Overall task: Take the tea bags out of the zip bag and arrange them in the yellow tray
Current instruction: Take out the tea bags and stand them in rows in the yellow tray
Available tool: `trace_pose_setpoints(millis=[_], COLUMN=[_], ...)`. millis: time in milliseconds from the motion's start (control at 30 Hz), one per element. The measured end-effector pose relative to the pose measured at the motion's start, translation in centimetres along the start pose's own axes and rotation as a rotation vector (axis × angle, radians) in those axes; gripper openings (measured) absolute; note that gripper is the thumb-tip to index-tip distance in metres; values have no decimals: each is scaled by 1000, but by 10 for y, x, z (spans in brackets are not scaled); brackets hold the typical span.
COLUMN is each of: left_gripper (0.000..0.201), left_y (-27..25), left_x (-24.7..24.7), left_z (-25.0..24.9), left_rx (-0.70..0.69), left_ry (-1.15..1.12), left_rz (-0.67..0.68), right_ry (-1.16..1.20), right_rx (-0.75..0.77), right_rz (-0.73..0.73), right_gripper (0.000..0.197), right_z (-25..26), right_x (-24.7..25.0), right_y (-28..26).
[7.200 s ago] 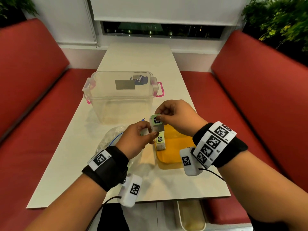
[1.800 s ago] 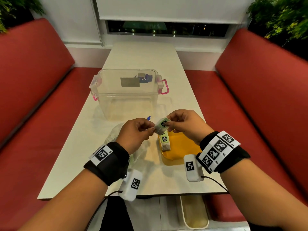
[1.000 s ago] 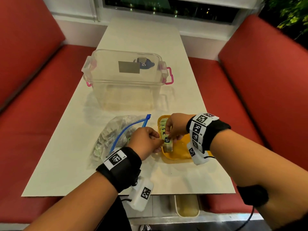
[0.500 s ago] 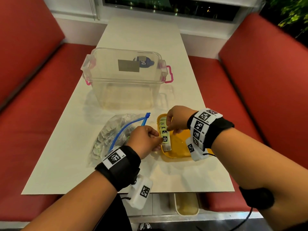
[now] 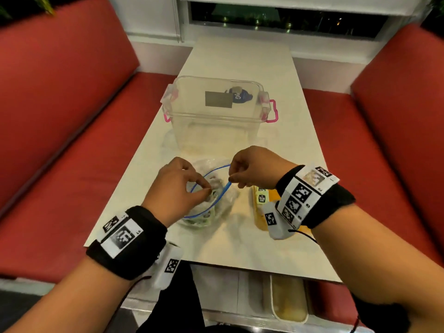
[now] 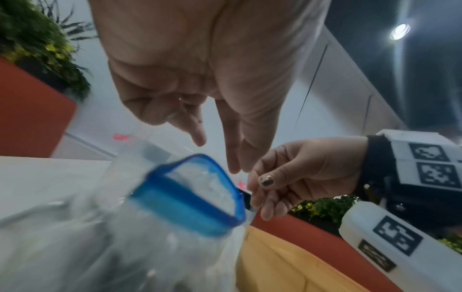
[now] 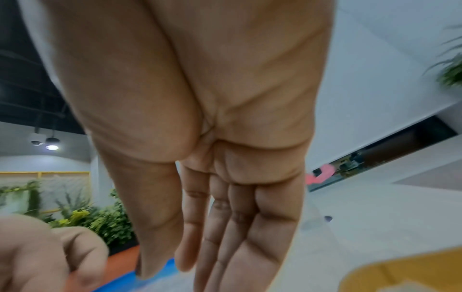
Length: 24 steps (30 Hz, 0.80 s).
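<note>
The clear zip bag (image 5: 221,207) lies near the table's front, its blue zip rim (image 5: 216,201) pulled into an open loop. Several tea bags show through the plastic. My right hand (image 5: 231,182) pinches the rim's right end between thumb and fingers and holds the mouth up. My left hand (image 5: 207,189) is at the bag's mouth; in the left wrist view its thumb and index finger (image 6: 200,138) point down, apart, with nothing between them. The yellow tray (image 5: 260,221) sits right of the bag, partly hidden by my right wrist. Tea bags (image 5: 262,197) lie along its left side.
A clear plastic box (image 5: 216,131) with pink latches stands on the table (image 5: 240,248) just behind the zip bag. Red benches (image 5: 72,140) run along both sides. A white tub (image 5: 288,301) sits under the table's front edge.
Both hands have left the tray and moved left to the zip bag. My right hand has taken hold of the blue rim and my left hand has come to the opened mouth.
</note>
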<state>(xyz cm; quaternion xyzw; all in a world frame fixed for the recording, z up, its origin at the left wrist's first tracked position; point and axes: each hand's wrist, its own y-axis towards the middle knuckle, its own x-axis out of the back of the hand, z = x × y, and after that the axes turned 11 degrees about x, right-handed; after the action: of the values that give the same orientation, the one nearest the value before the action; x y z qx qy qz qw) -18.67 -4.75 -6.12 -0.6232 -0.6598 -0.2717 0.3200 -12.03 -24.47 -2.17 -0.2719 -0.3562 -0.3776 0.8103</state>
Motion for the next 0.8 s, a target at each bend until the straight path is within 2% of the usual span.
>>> trace_pose_setpoints(millis=[100,200,267,400,467,500,567,800], left_gripper=[9,21,31,46,50,51,53,55], left_y=[-10,-12,-13,-15,-15,-16,-17,-18], left_x=[-2,-8,-9,-5,-3,-3,-1,1], left_z=[17,32,37,43,45,47,49,58], left_rx=[113,178,200,127,99,84,51,6], left_ry=[77,19,-39,-58,-59,-63,-81,-79], left_rz=[84,38,-39,-140,-132,-122,-92,-31], right_ry=[-77,-238,-392,-541,-553,-528,-438,-366], right_rx=[137,196,171,61,102,141,195,137], right_rz=[-33,-10,36,111,92,88,119,144], right_gripper=[10,14,19,14,12,5,14,17], right_z=[17,25,21,20,26,28,32,28], right_x=[-28,-57,-72,-85,-87,-88,-91,-111], right_y=[12,24,29,30,31,32,34,44])
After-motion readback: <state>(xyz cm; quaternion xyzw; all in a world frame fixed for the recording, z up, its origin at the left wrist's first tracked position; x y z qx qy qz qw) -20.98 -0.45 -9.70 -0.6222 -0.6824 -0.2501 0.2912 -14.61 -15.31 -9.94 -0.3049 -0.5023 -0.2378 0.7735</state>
